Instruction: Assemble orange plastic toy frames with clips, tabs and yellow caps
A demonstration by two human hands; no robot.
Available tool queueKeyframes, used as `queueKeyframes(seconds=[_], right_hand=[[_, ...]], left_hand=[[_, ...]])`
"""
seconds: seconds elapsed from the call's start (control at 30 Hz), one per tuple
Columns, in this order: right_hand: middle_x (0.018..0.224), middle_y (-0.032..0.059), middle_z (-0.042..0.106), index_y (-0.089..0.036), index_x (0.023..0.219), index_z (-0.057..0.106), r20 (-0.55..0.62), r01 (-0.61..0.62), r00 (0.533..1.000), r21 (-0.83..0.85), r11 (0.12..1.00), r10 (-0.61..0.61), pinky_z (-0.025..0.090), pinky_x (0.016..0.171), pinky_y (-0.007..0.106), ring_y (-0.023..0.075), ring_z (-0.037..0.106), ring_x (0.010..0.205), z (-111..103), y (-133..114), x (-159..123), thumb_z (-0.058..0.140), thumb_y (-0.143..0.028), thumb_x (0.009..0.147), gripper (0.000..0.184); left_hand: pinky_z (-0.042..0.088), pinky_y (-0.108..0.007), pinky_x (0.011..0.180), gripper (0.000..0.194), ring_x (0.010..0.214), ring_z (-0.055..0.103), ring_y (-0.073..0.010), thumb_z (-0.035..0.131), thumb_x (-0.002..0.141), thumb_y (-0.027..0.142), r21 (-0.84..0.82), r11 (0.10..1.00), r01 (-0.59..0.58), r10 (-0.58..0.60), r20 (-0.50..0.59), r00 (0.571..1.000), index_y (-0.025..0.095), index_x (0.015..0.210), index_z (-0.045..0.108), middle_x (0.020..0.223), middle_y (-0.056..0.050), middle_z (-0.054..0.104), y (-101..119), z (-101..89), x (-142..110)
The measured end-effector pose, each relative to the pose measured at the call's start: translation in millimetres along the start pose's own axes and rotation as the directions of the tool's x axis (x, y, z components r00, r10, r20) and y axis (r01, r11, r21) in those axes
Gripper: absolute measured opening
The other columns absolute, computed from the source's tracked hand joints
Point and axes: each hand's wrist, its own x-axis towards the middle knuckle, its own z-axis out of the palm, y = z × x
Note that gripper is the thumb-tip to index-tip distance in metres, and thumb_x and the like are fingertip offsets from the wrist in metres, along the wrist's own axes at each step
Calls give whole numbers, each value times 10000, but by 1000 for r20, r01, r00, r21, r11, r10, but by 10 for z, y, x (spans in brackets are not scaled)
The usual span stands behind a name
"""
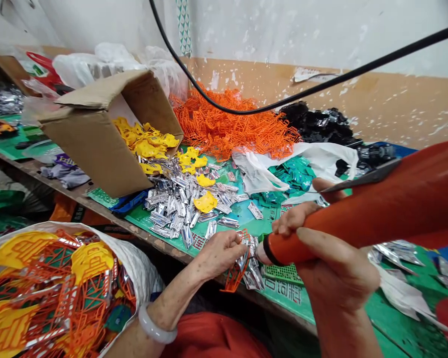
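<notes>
My left hand (219, 254), with a pale bangle (156, 325) on the wrist, pinches an orange plastic lattice piece (234, 276) at the table's front edge. Silver parts lie against that piece and partly cover it. My right hand (336, 263) is wrapped around an orange-red electric screwdriver (358, 219) with a grey lever along its body. Its white nose and thin dark bit point left, close to my left fingertips. Whether the bit touches the piece is hard to make out. Beneath the nose is a green plastic basket (281, 273).
A tipped cardboard box (93, 144) spills yellow parts (145, 141) beside heaped silver pieces (179, 204). Behind are orange lattices (231, 124) and black parts (321, 124). A white bag (261, 169) holds green pieces. A full sack (142, 268) stands lower left; a black cable (224, 108) hangs across.
</notes>
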Motion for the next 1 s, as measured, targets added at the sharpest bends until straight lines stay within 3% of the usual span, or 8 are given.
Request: queueKeyframes(seconds=[0.27,0.43,0.67,1.0], right_hand=[[671,-38,636,-257,1096,600,-20,-38,999,-30,999,38,489,596,324,147,576,586,52,109,18,719,-141,626,498],[676,-39,633,-255,1104,582,-23,-49,999,-34,998,49,482,568,333,157,574,573,51,130,12,720,-149,609,524],[691,-24,625,-216,826,633,-26,-51,998,-117,992,49,484,603,355,153,574,586,39,180,0,740,-192,617,235],[658,-20,607,-188,665,653,32,-68,997,-149,987,74,489,575,322,140,575,580,47,184,-31,716,-144,626,86]], left_hand=[[238,-238,478,202,507,412,-124,551,770,382,-37,999,-18,19,36,999,196,697,522,517,66,437,-16,-6,5],[255,-236,488,131,526,405,-120,532,742,318,-54,998,-19,22,47,999,194,705,518,569,60,437,16,-7,2],[261,-236,498,115,544,414,-128,512,724,311,-61,998,-1,3,35,999,202,693,493,584,53,444,18,3,-2],[274,-232,522,214,575,400,-129,566,717,392,-117,992,-38,40,12,999,199,663,489,572,52,435,-6,66,18]])
